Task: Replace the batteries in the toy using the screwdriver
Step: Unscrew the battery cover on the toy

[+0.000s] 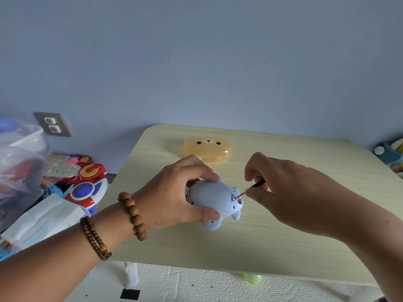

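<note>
floor mat (196,282): white foam, woven-look texture, small black specks, one black square; nearest the camera, under the worktop edge.
worktop leg (130,275): white, glossy, stands on the mat.
left forearm: two brown wooden bead bracelets (113,225), a thin double strand of small beads and a single strand of big ribbed beads at the wrist.
left hand (174,192): wraps the toy from the left; fingers curled over its far side, thumb pressed on its near side.
toy (214,198): pale blue smooth plastic, rounded animal shape with stubby limbs, lies belly-up on the worktop centre; flat panel faces up, small red part shows at its right end.
right hand (290,192): fingers pinching the screwdriver, thumb and fingertips pressed together around the handle.
screwdriver (250,189): thin metal shaft, dark handle mostly hidden in the hand; tip touches the toy's right end beside the red part.
worktop (283,247): pale yellow-green wood-grain laminate, matte, rounded corners.
orange case (207,149): translucent plastic, rounded rectangle, bear face printed on the lid; behind the toy, apart from it.
toy pile (85,186): left of the worktop, glossy red, white and blue plastic, clear crinkled bags.
wall outlet (53,124): tan plate, two white sockets.
wall (196,62): plain blue, smooth.
</note>
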`<action>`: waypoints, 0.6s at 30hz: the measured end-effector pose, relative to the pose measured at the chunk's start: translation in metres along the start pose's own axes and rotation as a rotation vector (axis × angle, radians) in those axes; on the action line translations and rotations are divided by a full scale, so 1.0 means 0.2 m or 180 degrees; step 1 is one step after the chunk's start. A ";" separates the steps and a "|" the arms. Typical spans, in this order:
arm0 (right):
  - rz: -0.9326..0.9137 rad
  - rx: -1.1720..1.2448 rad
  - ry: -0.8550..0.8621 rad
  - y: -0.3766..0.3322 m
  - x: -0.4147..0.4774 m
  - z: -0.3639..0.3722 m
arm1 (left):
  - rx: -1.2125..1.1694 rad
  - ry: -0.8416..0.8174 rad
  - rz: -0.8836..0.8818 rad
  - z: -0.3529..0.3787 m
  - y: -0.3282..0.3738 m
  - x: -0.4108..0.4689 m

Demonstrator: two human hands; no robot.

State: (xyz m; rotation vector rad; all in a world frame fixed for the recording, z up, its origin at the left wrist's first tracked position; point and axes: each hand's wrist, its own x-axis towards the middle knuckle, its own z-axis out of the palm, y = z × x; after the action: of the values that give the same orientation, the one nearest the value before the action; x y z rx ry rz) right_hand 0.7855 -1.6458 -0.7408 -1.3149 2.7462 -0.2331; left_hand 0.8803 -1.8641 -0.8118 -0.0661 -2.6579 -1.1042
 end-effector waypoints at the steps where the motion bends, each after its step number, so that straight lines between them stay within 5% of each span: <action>1: -0.0008 -0.0050 0.0019 0.00 0.00 0.00 | -0.0005 0.0000 0.0003 0.00 0.00 0.00; 7: 0.0057 -0.0794 0.0231 -0.02 0.03 0.04 | -0.0016 -0.0036 0.0005 0.00 0.00 0.00; 18: -0.0087 -0.0364 0.0061 -0.02 0.02 0.01 | -0.0044 -0.0018 0.0013 0.00 0.01 0.00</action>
State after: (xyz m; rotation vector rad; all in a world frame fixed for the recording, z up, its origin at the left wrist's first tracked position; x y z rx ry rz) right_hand 0.7860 -1.6510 -0.7415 -1.3846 2.7969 -0.0923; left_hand 0.8803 -1.8631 -0.8113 -0.0773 -2.6542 -1.1228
